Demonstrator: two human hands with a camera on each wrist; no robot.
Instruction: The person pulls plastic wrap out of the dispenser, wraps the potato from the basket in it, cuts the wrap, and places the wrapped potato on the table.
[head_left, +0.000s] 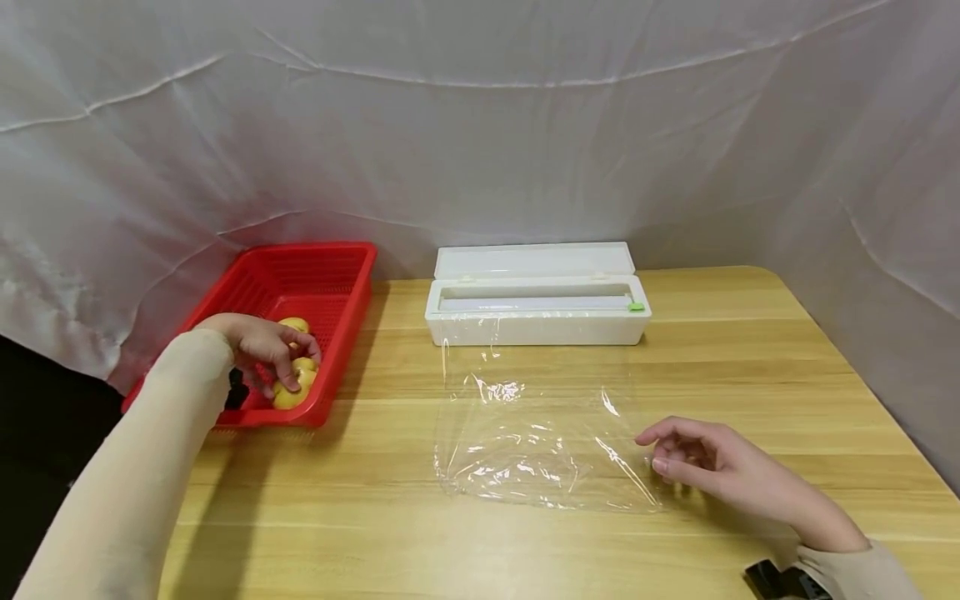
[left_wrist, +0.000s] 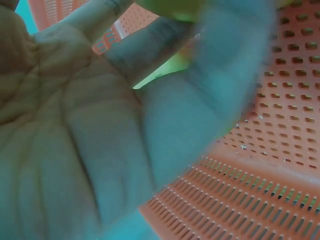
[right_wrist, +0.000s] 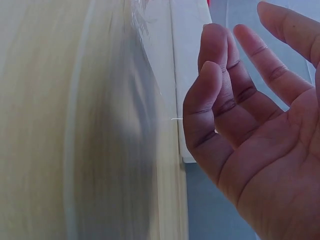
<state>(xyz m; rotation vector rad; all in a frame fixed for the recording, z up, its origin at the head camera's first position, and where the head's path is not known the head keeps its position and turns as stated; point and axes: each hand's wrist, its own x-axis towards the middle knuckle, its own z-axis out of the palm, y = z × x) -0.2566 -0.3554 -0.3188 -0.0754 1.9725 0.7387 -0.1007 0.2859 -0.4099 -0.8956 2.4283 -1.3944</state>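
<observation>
On the left, my left hand [head_left: 273,346] reaches down into a red plastic basket [head_left: 347,333]. Its thumb and fingers curl round a yellow fruit [head_left: 291,397]; another yellow fruit [head_left: 294,323] lies behind it. Close up in the left wrist view, the bent fingers lie against a rounded yellow-green fruit [left_wrist: 167,7], partly hidden by them. My right hand [head_left: 723,467] hovers at the right edge of a clear sheet of plastic wrap [head_left: 517,454], fingers loosely bent, holding nothing. The wrap runs forward over the table from a white wrap dispenser [head_left: 637,331] with its lid raised.
A small green slider [head_left: 636,307] sits at the dispenser's right end. The wooden table [head_left: 360,517] stretches under everything, its right edge slanting away. Pale cloth [head_left: 525,150] hangs behind and on both sides. A dark object [head_left: 237,390] shows under the left wrist inside the basket.
</observation>
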